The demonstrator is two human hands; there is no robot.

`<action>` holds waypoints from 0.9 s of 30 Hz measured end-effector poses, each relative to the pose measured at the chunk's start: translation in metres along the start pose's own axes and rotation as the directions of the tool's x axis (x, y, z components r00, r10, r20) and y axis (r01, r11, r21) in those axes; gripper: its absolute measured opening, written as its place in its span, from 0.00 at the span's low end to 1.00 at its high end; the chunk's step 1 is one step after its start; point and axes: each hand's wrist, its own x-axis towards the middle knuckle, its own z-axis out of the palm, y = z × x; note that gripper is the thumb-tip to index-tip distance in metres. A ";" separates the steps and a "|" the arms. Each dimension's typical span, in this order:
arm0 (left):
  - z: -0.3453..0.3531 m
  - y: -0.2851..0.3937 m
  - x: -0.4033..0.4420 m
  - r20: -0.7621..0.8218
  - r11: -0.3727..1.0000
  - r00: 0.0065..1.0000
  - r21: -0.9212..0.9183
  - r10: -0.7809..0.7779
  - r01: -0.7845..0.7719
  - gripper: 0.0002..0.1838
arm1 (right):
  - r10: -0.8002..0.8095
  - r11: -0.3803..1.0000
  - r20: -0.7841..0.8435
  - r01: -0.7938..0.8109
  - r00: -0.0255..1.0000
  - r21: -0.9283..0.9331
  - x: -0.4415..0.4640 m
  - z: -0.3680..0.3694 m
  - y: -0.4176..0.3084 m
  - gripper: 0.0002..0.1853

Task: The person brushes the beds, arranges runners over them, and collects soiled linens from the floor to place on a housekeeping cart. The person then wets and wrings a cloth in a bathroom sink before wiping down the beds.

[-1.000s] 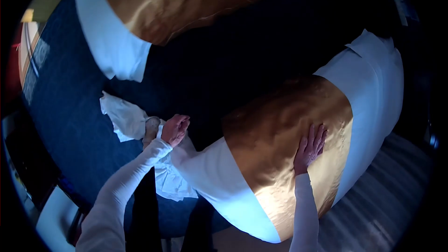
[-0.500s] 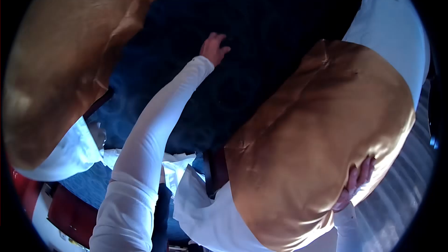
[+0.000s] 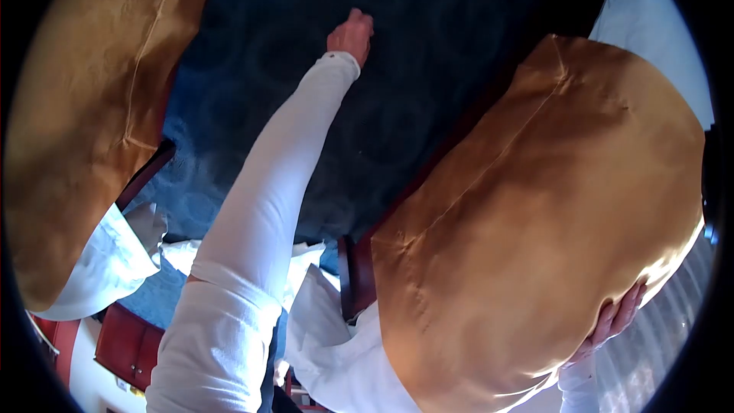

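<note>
The largest share of the view is taken up by the gold cloth [image 3: 527, 222] at the right, spread over white cloth [image 3: 336, 359]; it is judged light, soft and rather slippery, hardly fragile though easily creased, and best taken by the seamed edge facing the carpet [image 3: 397, 160]. A satin-like sheen is shown by it, with puckers at its corners; the carpet is dark blue, faintly patterned with rings. At the left, a second gold cloth [image 3: 76, 69] is curved by the lens and crossed by a pale seam. Dark red, smooth panels [image 3: 128, 346] are seen below it. By the right hand [image 3: 612, 325], the gold cloth's outer side is touched, fingers laid nearly straight. The left hand [image 3: 352, 37] is held above the carpet, fingers loosely curled; whether anything is enclosed cannot be told.
</note>
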 end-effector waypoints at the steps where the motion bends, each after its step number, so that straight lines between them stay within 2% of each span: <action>1: 0.001 -0.006 -0.002 -0.151 0.997 0.988 -0.071 -0.021 0.010 0.04 | 0.004 1.000 0.034 -0.005 0.999 0.015 -0.002 -0.003 0.000 0.35; 2: 0.003 -0.010 -0.005 -0.303 0.990 0.952 -0.142 -0.045 0.002 0.03 | 0.012 1.000 0.038 -0.013 0.999 0.026 -0.004 -0.005 0.001 0.35; 3: 0.000 -0.017 -0.012 -0.379 0.972 0.921 -0.166 0.093 -0.167 0.01 | 0.009 1.000 0.059 -0.010 0.998 0.012 -0.007 -0.006 0.002 0.35; 4: -0.006 -0.016 -0.028 -0.371 0.972 0.924 -0.162 0.098 -0.168 0.01 | 0.006 1.000 0.049 -0.006 0.999 0.007 -0.005 -0.004 0.001 0.35; 5: -0.015 -0.012 -0.054 -0.100 0.916 0.995 -0.401 -0.008 -0.033 0.02 | 0.003 1.000 0.038 -0.003 0.999 0.002 -0.002 -0.002 0.000 0.35; 6: -0.023 -0.008 -0.079 0.195 0.805 0.979 -0.571 -0.060 0.163 0.03 | 0.007 1.000 0.038 -0.008 0.999 0.011 -0.004 -0.002 0.000 0.35; 8: -0.019 -0.009 -0.127 0.432 0.580 0.889 -0.690 -0.150 0.433 0.07 | 0.038 0.999 0.055 -0.037 0.998 -0.016 -0.008 -0.004 0.001 0.34; 10: -0.001 -0.018 -0.169 0.401 0.766 0.914 -0.565 -0.069 0.306 0.10 | -0.003 0.999 0.014 0.003 1.000 -0.038 -0.003 0.000 0.001 0.32; 14: 0.021 -0.013 -0.205 0.323 0.810 0.942 -0.526 -0.090 0.258 0.10 | -0.061 0.995 -0.059 0.056 0.996 -0.082 -0.010 0.004 0.009 0.31; 16: 0.026 -0.010 -0.212 0.258 0.881 0.966 -0.451 -0.022 0.141 0.11 | 0.014 1.000 -0.048 -0.014 0.999 -0.005 -0.015 0.001 0.012 0.31; 20: 0.033 -0.005 -0.212 0.131 0.918 0.991 -0.396 0.022 0.033 0.10 | 0.031 0.999 -0.065 -0.032 0.997 -0.009 -0.018 0.003 0.015 0.30; 22: 0.037 -0.005 -0.215 0.069 0.954 0.974 -0.227 0.215 -0.194 0.06 | 0.025 0.999 -0.075 -0.028 0.997 -0.041 -0.017 0.007 0.011 0.29; 23: 0.045 -0.005 -0.217 0.062 0.958 0.977 -0.216 0.204 -0.187 0.06 | 0.022 0.998 -0.082 -0.026 0.996 -0.055 -0.018 0.009 0.011 0.28; 25: 0.055 -0.006 -0.214 -0.026 0.965 0.965 -0.018 0.262 -0.263 0.03 | 0.018 0.997 -0.109 -0.027 0.994 -0.076 -0.015 0.013 0.013 0.27; 26: 0.055 -0.001 -0.214 0.007 0.980 0.981 0.041 0.194 -0.194 0.03 | 0.020 0.996 -0.120 -0.030 0.993 -0.084 -0.018 0.015 0.015 0.27; 27: 0.054 0.005 -0.216 -0.024 0.998 0.997 0.011 0.068 -0.067 0.02 | 0.024 0.994 -0.135 -0.037 0.991 -0.098 -0.019 0.017 0.016 0.27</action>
